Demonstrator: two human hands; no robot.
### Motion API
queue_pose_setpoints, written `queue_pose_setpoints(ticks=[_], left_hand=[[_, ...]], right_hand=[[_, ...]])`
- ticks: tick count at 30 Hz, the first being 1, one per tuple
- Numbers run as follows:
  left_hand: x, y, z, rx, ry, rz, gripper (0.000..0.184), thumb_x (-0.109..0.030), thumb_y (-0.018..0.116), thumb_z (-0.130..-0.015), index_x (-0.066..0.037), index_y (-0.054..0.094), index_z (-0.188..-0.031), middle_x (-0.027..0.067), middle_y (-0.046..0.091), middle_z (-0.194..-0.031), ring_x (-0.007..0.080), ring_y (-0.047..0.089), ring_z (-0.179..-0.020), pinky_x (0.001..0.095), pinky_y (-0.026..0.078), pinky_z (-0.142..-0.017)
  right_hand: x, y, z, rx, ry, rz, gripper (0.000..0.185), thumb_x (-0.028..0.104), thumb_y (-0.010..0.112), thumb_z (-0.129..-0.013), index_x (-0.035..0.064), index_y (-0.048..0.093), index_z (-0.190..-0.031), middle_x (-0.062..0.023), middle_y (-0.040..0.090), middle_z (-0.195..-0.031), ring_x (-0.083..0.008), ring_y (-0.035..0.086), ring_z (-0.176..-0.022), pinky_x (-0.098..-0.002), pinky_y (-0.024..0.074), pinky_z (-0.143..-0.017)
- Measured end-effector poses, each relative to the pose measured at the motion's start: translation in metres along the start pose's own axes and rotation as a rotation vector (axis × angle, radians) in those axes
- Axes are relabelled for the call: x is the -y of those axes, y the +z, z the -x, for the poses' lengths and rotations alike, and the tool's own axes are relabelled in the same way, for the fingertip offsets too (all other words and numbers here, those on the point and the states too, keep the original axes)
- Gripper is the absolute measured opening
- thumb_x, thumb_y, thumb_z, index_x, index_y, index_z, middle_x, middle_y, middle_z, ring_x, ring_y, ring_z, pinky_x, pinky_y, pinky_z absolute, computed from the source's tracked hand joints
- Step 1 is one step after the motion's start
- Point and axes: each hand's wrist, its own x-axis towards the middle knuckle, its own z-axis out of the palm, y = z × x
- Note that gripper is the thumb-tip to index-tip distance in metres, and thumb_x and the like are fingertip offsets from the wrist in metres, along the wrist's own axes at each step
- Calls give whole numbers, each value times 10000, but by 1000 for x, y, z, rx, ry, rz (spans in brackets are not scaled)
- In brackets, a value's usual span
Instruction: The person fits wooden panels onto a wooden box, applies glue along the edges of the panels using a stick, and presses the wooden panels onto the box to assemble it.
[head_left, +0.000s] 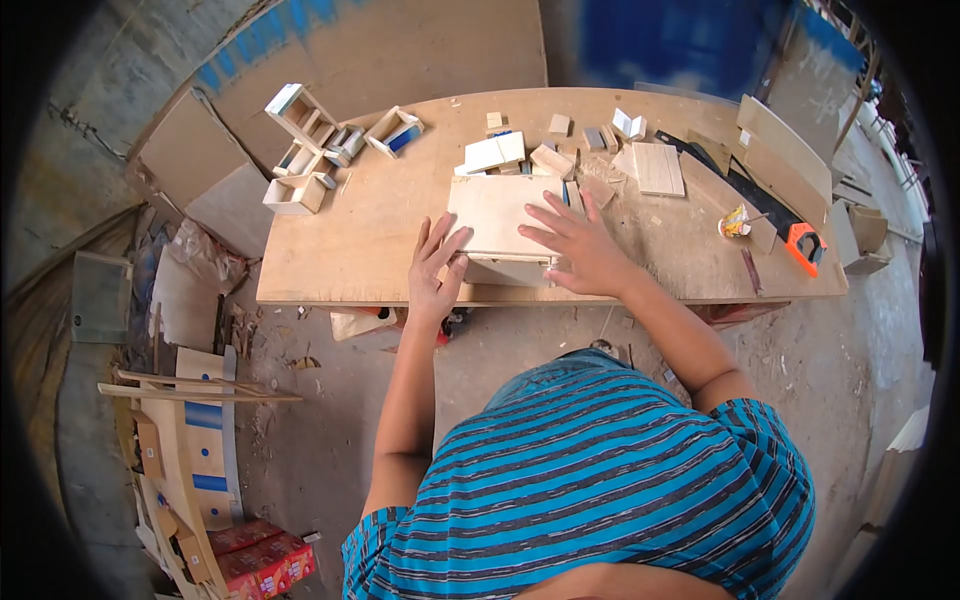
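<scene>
A pale wooden box (488,218) with a flat top panel stands near the front edge of the workbench (370,265). My left hand (438,268) rests at the box's left front corner, fingers spread and touching its edge. Across the right part of the panel lies my right hand (582,245), its fingers fanned out and the thumb by the front edge. Neither hand is closed around anything. Right behind the box are a small light board (494,152) and several wood offcuts, partly hidden by it.
Small open wooden boxes (296,194) are stacked at the bench's left end. A square wooden board (658,169) lies right of the offcuts. Farther right are a handsaw with an orange handle (804,248) and a small cup (734,222). Wooden frames (190,440) stand on the floor at left.
</scene>
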Motion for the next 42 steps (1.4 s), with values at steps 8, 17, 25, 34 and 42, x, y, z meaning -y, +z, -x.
queue_pose_setpoints(ticks=[8,17,25,34,42], left_hand=[[1,1,-1,-3,25,14,321,-127,567,-832,-39,660,-1126,193,583,-1241,264,598,-1077,432,211,-1150],[5,2,1,3,35,17,317,-134,572,-837,-40,657,-1128,194,576,-1252,250,624,-1018,441,215,-1148],[4,1,0,10,31,10,318,-141,567,-840,-35,656,-1126,193,577,-1252,243,629,-999,442,216,-1147],[8,5,8,-9,-63,62,331,-149,572,-852,-62,653,-1161,186,521,-1338,343,467,-1257,411,299,-1092],[10,7,10,-20,-98,98,338,-137,574,-847,-60,649,-1167,182,502,-1361,349,417,-1303,387,342,-1056]], right_hand=[[-5,0,3,-27,3,-81,632,259,670,-772,293,463,-1368,0,347,-1487,-262,207,-1421,-659,48,-1100],[-4,0,3,-95,24,-175,530,219,644,-761,305,569,-1278,-6,414,-1449,-268,267,-1397,-648,42,-1100],[-6,7,3,-106,15,-123,506,195,612,-776,301,578,-1269,-13,436,-1432,-271,290,-1383,-642,43,-1102],[0,-8,4,-26,31,-74,781,273,729,-674,301,422,-1391,-63,255,-1525,-333,158,-1421,-641,68,-1100],[3,36,31,-198,302,-98,1191,336,854,-552,203,144,-1499,-162,56,-1559,-394,52,-1431,-623,64,-1102]])
